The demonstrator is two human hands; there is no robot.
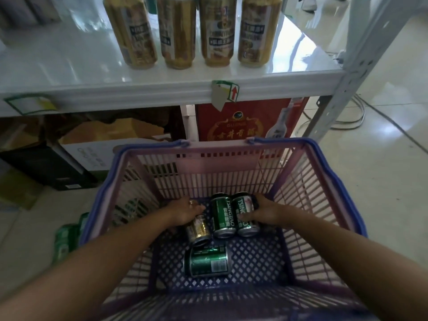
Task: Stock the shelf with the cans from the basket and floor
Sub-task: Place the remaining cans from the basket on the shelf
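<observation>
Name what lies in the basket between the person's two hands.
In the head view, one green can lies on its side between the left hand, which is on a gold can, and the right hand, which grips another green can.

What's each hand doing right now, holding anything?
Left hand: closed over the gold can in the basket.
Right hand: closed around the rightmost green can.

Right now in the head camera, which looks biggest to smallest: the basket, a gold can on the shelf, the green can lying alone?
1. Basket
2. Gold shelf can
3. Lone green can
The shelf can's lead may partly be camera distance.
</observation>
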